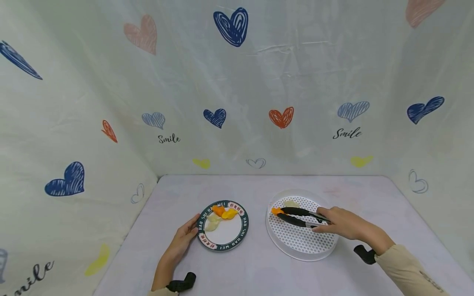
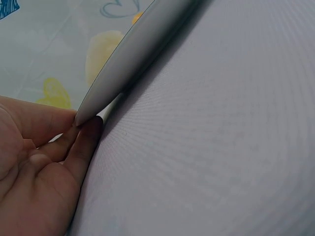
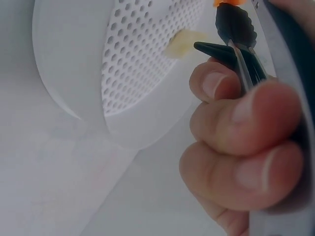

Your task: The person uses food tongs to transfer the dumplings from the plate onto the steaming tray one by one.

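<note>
My left hand (image 1: 180, 240) pinches the left rim of a round plate (image 1: 224, 237), thumb above and fingers below in the left wrist view. On that plate lie pale pieces (image 1: 212, 222), an orange piece (image 1: 218, 210) and a yellow piece (image 1: 230, 213). My right hand (image 1: 346, 223) grips metal tongs with black tips (image 1: 294, 211) above a round white perforated tray (image 1: 300, 242). An orange piece (image 1: 276, 211) is at the tips; whether they clasp it I cannot tell. Behind them a pale piece (image 3: 181, 44) rests on the holes.
A white-covered table (image 1: 252, 271) bears both the plate and the perforated tray, with a gap between them. Behind and to the left hangs a pale curtain (image 1: 244, 82) printed with hearts. Each wrist wears a black camera mount (image 1: 182, 283).
</note>
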`<state>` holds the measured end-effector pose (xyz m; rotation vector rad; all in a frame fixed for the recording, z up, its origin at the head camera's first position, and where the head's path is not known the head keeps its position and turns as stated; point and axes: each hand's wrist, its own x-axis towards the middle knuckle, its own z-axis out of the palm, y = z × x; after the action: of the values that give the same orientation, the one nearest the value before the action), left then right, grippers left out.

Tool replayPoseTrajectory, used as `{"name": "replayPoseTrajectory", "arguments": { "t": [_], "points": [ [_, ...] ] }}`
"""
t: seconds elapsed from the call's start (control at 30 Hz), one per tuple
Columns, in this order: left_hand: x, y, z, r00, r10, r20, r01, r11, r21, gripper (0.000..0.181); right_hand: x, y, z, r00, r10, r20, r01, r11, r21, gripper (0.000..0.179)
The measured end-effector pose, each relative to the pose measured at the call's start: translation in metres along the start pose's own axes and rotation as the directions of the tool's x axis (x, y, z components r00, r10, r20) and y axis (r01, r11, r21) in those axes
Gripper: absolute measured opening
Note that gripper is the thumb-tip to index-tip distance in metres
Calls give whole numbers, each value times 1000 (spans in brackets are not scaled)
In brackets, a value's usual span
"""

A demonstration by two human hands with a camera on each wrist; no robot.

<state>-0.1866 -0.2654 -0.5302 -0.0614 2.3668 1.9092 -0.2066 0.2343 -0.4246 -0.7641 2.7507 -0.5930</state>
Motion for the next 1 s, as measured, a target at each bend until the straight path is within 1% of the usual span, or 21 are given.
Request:
{"name": "replayPoseTrajectory", "arguments": {
  "t": [0.17, 0.27, 0.43, 0.57, 0.63, 0.8, 1.0],
  "points": [
    [0, -1, 0, 1000, 12, 4, -12, 1000, -4, 50, 1, 5, 4, 1000, 18, 10, -18, 1000, -1, 61],
    [0, -2, 0, 1000, 20, 8, -20, 1000, -12, 51, 3, 6, 6, 999, 39, 15, -38, 999, -22, 63],
    [0, -3, 0, 1000, 15, 11, -14, 1000, -11, 51, 6, 7, 9, 997, 77, 23, -76, 996, -50, 66],
    [1, -3, 0, 1000, 6, 5, -6, 1000, 2, 51, 7, 7, 12, 996, 85, 25, -83, 995, -51, 69],
    [1, -3, 0, 1000, 5, 5, -5, 1000, 4, 51, 8, 8, 12, 997, 73, 21, -72, 996, -52, 70],
    [1, -3, -1, 1000, 18, 13, -18, 1000, -7, 51, 10, 8, 12, 998, 66, 20, -66, 997, -44, 71],
    [1, -2, -1, 1000, 13, 4, -13, 1000, -3, 51, 9, 7, 11, 996, 83, 21, -83, 996, -28, 73]
  ]
}}
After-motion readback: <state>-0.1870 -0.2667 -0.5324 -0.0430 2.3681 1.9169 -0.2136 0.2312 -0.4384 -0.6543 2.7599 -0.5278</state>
